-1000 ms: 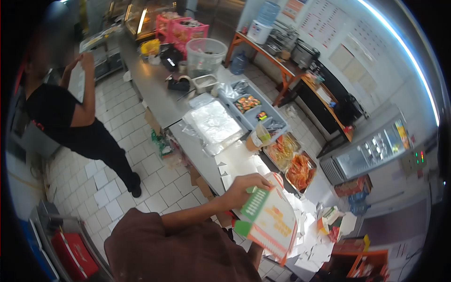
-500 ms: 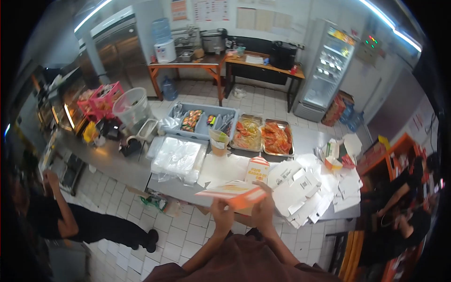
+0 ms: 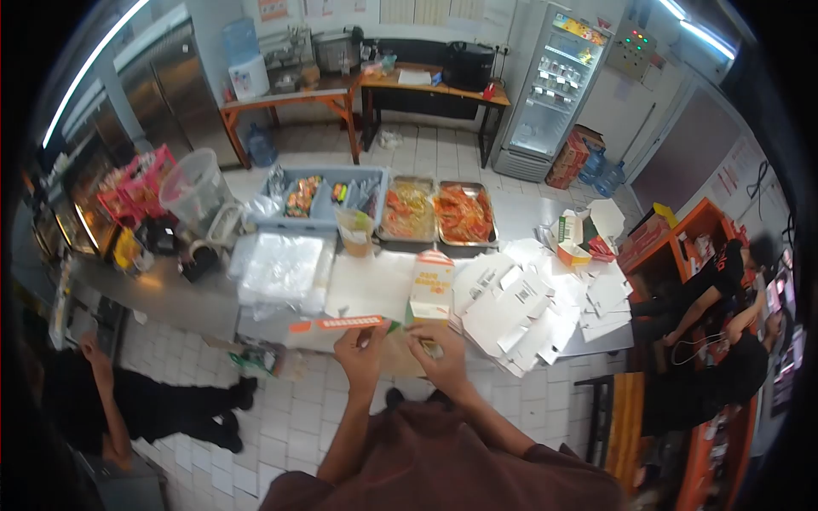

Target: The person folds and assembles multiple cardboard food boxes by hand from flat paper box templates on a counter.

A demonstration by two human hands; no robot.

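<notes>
My left hand (image 3: pixel 360 351) is closed in a pinch on a flat orange-and-white carton (image 3: pixel 351 323), seen nearly edge-on above the table's front edge. My right hand (image 3: pixel 440 349) is just to the right, its fingers curled and pinched together. Whatever lies between those fingertips, if anything, is too small to make out. Directly beyond the right hand, an orange-and-white printed box (image 3: pixel 432 285) stands on the table. Right of it spreads a heap of flat white cartons (image 3: pixel 503 307). Left of the box lies a white sheet (image 3: pixel 366 281).
Behind are a blue divided bin (image 3: pixel 319 223) with packets, a cup (image 3: pixel 354 232) and metal trays of orange-red food (image 3: pixel 465 213) and yellowish food (image 3: pixel 407 209). Plastic bags (image 3: pixel 283 271) lie left; opened boxes (image 3: pixel 588 234) stand right. A person (image 3: pixel 145 400) stands left, others (image 3: pixel 707 341) sit right.
The carton has tilted from showing its printed face to edge-on and shifted left with my left hand. My right hand has come off it. The camera view has shifted.
</notes>
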